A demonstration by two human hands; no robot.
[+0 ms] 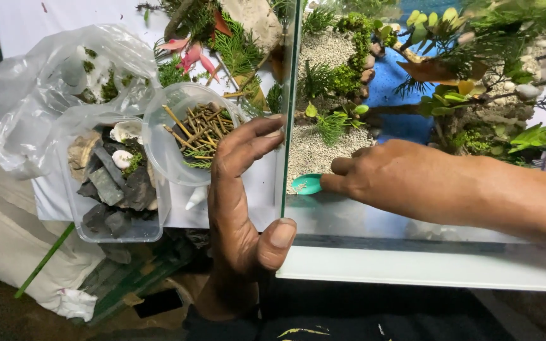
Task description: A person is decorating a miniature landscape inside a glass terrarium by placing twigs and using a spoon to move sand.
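Observation:
My left hand (238, 202) grips the left glass wall of a glass tank (412, 268), fingers outside and thumb on the near corner. My right hand (399, 180) reaches inside the tank and holds a small teal scoop (306, 184) low over the white gravel (314, 148) near the left wall. Inside the tank are green plants (333, 123), small stones, a blue patch (399, 95) and brown leaves.
Left of the tank stand a clear tub of dark rocks and shells (112, 183), a round clear cup of twigs (200, 129) and a plastic bag with moss (64, 76). Loose green and red sprigs (213, 44) lie on the white sheet behind.

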